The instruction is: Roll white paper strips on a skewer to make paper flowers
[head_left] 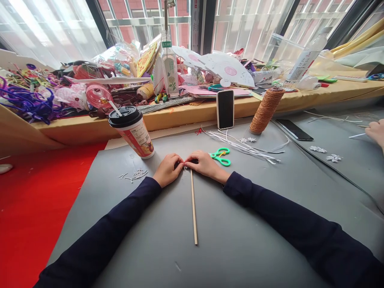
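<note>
My left hand (169, 169) and my right hand (204, 163) meet over the grey table, their fingertips pinched close together. Between them shows a small white looped piece (185, 168), mostly hidden by the fingers. A thin wooden stick (193, 208) lies on the table, its far end just under my right hand's fingers; whether they touch it I cannot tell. Green-handled scissors (222, 157) lie right beside my right hand, blades partly hidden behind it. Short white cut strands (138, 175) rest to the left of my left hand.
A paper cup (136, 136) stands at left, a phone (225, 109) upright at the back. Brown twine spool (267, 111), long white strands (249, 148), white flower shapes (334, 158) and a flat phone (294, 130) lie rightward. Another person's hand (376, 132) is at the right edge. Craft clutter covers the sill (192, 116).
</note>
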Demonstrator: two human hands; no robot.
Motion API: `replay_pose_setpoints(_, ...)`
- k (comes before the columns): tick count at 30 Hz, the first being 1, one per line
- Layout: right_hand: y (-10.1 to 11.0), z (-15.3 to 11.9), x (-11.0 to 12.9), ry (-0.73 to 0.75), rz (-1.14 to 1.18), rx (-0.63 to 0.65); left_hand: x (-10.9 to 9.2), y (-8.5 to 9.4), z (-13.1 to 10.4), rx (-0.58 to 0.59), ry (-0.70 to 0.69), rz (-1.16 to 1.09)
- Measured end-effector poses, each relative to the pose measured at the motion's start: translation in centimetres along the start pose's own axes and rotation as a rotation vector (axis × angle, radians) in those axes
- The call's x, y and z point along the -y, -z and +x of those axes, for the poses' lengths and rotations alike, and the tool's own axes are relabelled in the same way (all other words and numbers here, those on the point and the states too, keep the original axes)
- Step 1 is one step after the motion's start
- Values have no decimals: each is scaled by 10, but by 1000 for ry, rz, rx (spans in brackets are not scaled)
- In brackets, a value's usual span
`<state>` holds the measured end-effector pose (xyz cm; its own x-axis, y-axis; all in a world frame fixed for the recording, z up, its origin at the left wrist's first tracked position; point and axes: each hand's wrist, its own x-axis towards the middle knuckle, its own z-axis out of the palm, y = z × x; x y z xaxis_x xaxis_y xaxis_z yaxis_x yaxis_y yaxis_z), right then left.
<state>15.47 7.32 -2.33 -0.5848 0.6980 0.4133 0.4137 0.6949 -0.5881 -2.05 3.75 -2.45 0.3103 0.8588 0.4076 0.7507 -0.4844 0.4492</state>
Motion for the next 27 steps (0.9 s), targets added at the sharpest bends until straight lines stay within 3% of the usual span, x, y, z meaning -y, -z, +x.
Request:
replay_pose_setpoints(15,-1,-4,12,199,-291,35,-3,5,4,67,219,-255)
replay_pose_setpoints(20,-3,-3,10,198,-283,47,-6,5,4,74,265,-288)
replay_pose_setpoints(27,-2,0,8,144,-213,54,-6,5,2,57,227,-280)
